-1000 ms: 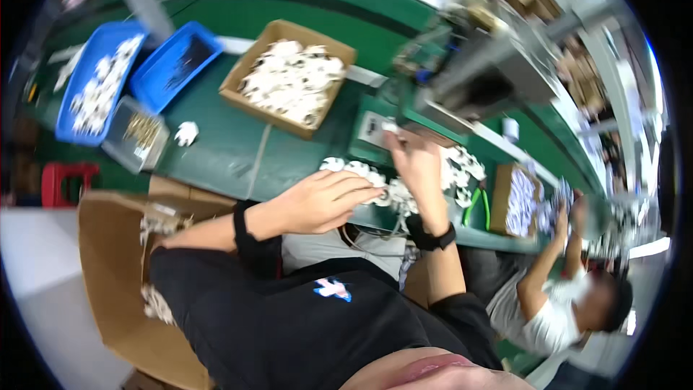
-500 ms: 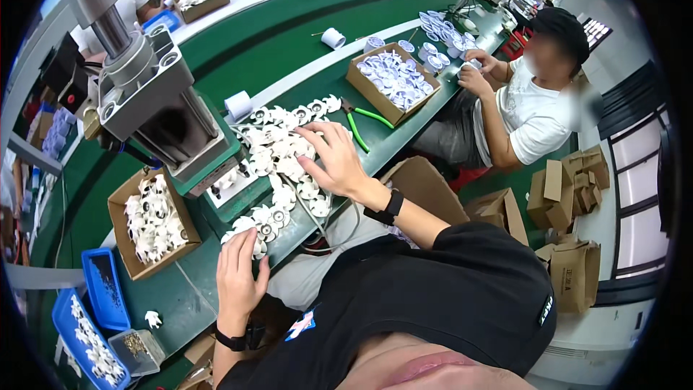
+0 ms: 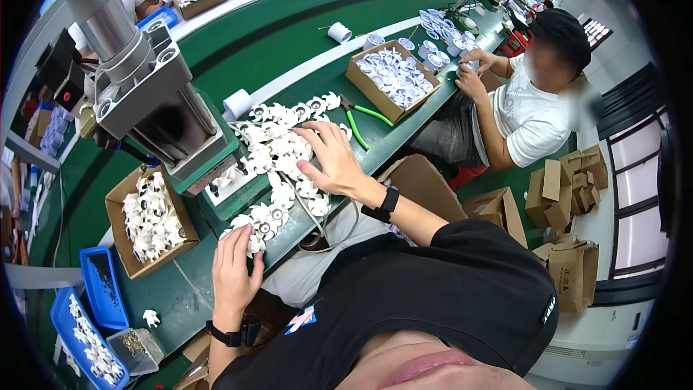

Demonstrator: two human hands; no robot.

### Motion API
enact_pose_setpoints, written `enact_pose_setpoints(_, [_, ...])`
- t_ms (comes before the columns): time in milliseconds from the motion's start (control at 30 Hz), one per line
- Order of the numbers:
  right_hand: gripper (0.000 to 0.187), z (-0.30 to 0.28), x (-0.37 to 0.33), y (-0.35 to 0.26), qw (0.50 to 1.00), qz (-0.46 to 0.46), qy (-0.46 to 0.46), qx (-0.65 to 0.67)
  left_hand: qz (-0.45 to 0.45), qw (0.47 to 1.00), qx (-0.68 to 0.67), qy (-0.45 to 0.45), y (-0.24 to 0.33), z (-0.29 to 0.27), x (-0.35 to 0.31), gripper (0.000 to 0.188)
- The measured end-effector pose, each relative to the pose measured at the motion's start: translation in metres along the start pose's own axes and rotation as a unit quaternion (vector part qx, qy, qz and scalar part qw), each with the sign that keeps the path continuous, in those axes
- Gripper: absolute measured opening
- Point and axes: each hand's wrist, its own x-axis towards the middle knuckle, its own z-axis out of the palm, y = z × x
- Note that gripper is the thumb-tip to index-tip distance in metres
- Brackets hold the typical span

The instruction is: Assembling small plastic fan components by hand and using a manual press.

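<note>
Several small white plastic fan wheels [image 3: 278,148] lie spread on the green bench in front of a grey press machine [image 3: 155,101]. My right hand [image 3: 328,159] lies flat on the pile with its fingers spread, touching the wheels. My left hand [image 3: 234,263] rests at the bench's near edge, its fingertips on a few white wheels [image 3: 256,224] at the left end of the pile. Both wrists wear black bands. Neither hand lifts anything.
A cardboard box of white wheels [image 3: 148,220] stands left of the press. Blue trays [image 3: 97,289] sit at far left. Green-handled pliers [image 3: 364,119] lie right of the pile, beside another cardboard box [image 3: 390,79]. A seated person in a white shirt [image 3: 530,101] works at the right.
The view has swung from the bench's left end to the press area. My right hand stays spread on the pile, my left hand has moved up against the nearest wheels.
</note>
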Motion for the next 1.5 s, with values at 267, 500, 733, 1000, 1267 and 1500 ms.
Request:
enact_pose_setpoints(267, [0.05,-0.004,0.022,-0.051,0.993,-0.099,0.014,0.056,0.018,0.999,0.028,0.033,0.003,-0.02,-0.001,0.058])
enact_pose_setpoints(500, [0.06,0.035,0.062,-0.114,0.979,-0.039,-0.188,0.063,-0.019,0.999,0.043,0.013,-0.015,-0.012,-0.02,0.039])
enact_pose_setpoints(733, [0.036,0.066,0.077,-0.099,0.973,-0.045,-0.159,0.159,0.004,0.997,0.072,0.019,-0.021,-0.005,-0.022,0.039])
enact_pose_setpoints(1000, [0.036,0.012,0.086,-0.046,0.984,0.029,-0.092,0.148,-0.215,0.892,0.327,0.224,-0.057,-0.074,-0.029,0.014])
enact_pose_setpoints(1267, [0.044,-0.031,0.041,0.005,0.994,0.01,-0.105,-0.005,-0.597,0.633,0.481,0.111,-0.093,-0.098,-0.098,0.033])
enact_pose_setpoints(1500, [0.031,-0.047,0.032,-0.006,0.991,-0.044,-0.106,0.066,-0.676,0.613,0.406,0.048,-0.113,-0.093,-0.106,0.035])
